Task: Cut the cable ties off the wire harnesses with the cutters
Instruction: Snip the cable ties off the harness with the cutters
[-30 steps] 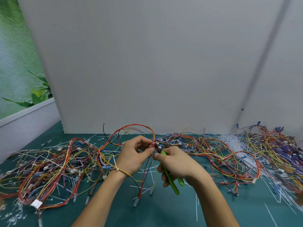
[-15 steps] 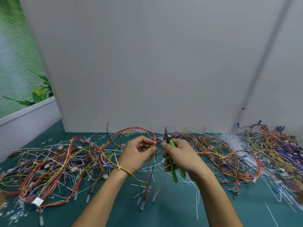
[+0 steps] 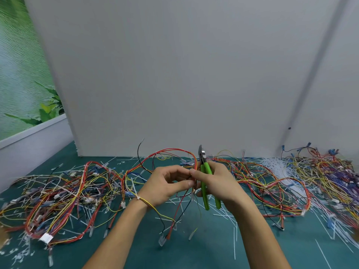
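Observation:
My left hand [image 3: 165, 184] pinches a wire harness [image 3: 169, 152] of red, yellow and black wires, lifted above the green mat. The harness arches up behind my hands and its loose ends hang down toward the mat. My right hand [image 3: 217, 183] grips green-handled cutters [image 3: 205, 177], jaws pointing straight up, handles sticking out below the palm. My right forefinger and thumb also touch the harness beside my left fingertips. A white cable tie [image 3: 138, 197] sits on the wires draped over my left wrist.
Tangled harnesses lie in a heap on the left [image 3: 58, 191], behind my hands and along the right [image 3: 330, 171]. Cut white tie pieces [image 3: 275, 166] litter the green mat [image 3: 194, 249]. A grey panel [image 3: 174, 74] stands right behind the work area.
The cutters swung from pointing at the harness, handles down, to jaws straight up. Both hands rose a little and my right fingers came onto the wires.

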{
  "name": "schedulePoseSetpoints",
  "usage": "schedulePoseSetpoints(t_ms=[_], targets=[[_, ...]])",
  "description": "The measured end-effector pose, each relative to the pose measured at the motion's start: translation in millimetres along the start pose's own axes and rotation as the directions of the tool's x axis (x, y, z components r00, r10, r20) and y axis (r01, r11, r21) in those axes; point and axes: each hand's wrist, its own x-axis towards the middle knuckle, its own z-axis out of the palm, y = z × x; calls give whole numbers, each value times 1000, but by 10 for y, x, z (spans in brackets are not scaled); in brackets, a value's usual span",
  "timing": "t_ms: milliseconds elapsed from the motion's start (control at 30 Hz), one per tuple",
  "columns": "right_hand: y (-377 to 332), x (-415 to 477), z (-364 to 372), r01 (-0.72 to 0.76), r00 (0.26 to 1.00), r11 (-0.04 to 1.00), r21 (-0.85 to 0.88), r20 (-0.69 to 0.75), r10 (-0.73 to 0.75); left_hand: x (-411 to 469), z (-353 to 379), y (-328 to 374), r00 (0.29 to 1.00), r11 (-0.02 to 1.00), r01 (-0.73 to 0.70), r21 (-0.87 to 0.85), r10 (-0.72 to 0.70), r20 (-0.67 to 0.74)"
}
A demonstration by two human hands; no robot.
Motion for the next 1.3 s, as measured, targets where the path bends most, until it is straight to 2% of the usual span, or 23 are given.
schedulePoseSetpoints(t_ms=[100, 200, 300, 400, 467, 600, 733, 833, 900, 1000, 1100, 1300], targets=[[5, 8, -4, 39, 999, 999, 3, -19, -39, -15, -149, 49, 993, 996, 88, -2, -87, 74], [-2, 26, -48, 59, 998, 991, 118, -44, -54, -39, -377, 27, 977, 974, 177, 142, -191, 90], [8, 57, -191, 74, 991, 965, 250, -124, -44, -63, -592, -38, 949, 930, 314, 190, -314, -34], [28, 78, -370, 87, 987, 933, 349, -159, -33, -69, -782, -46, 900, 906, 400, 135, -361, -244], [48, 89, -457, 87, 985, 919, 385, -169, -23, -65, -848, -16, 871, 906, 412, 96, -361, -334], [85, 120, -503, 64, 988, 891, 450, -155, 7, -34, -785, 4, 856, 919, 379, 107, -304, -419], [87, 154, -515, 9, 987, 822, 570, -137, 84, -9, -732, 13, 883, 949, 221, 225, -97, -459], [84, 168, -567, -60, 988, 686, 725, -56, 145, -21, -737, -11, 900, 942, 119, 315, 31, -434], [77, 168, -608, -80, 991, 608, 790, -3, 134, -35, -744, -11, 917, 926, 85, 367, 71, -392], [76, 166, -653, -70, 996, 508, 859, 28, 89, -78, -776, 7, 962, 954, 117, 275, -41, -269], [98, 174, -673, -67, 996, 438, 896, 33, 84, -135, -813, 42, 975, 962, 207, 179, -189, -115], [200, 235, -696, -84, 984, 339, 937, 23, 179, -225, -838, 94, 966, 966, 241, 90, -248, 77]])
